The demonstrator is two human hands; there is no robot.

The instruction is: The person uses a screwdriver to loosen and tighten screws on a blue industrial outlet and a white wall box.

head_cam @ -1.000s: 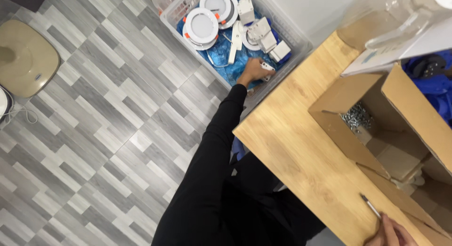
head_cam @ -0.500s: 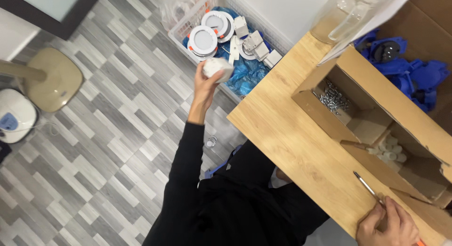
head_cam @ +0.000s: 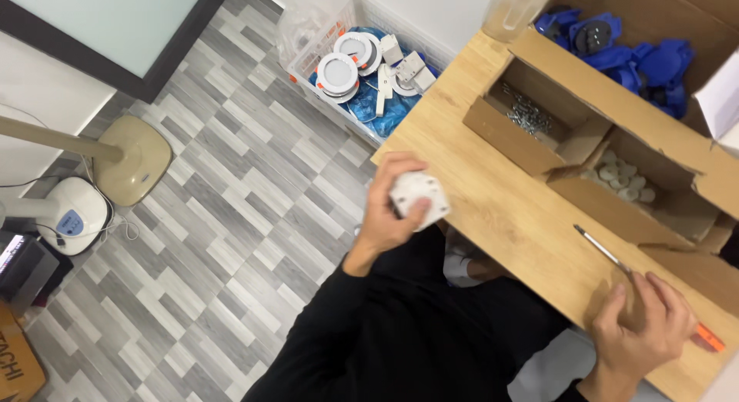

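Note:
My left hand [head_cam: 389, 210] grips a small white square plastic part [head_cam: 419, 198], held just off the near-left edge of the wooden table [head_cam: 500, 210]. On the table's near right, my right hand [head_cam: 643, 329] is closed around a screwdriver [head_cam: 604, 252] with an orange handle end; its thin metal shaft points up-left across the wood. A cardboard box [head_cam: 554, 152] in front of that hand has one compartment of small metal screws [head_cam: 527, 113] and one of white round pieces [head_cam: 623, 179].
A clear plastic bin [head_cam: 362, 67] on the grey patterned floor holds round white lamps and white parts. Blue plastic parts [head_cam: 631, 56] fill a box at the table's far side, beside a clear jug [head_cam: 512, 10]. A fan base [head_cam: 142, 156] stands at the left.
My left hand lifted a white part out of the floor bin and brought it up to the table edge. The right hand stayed on the screwdriver.

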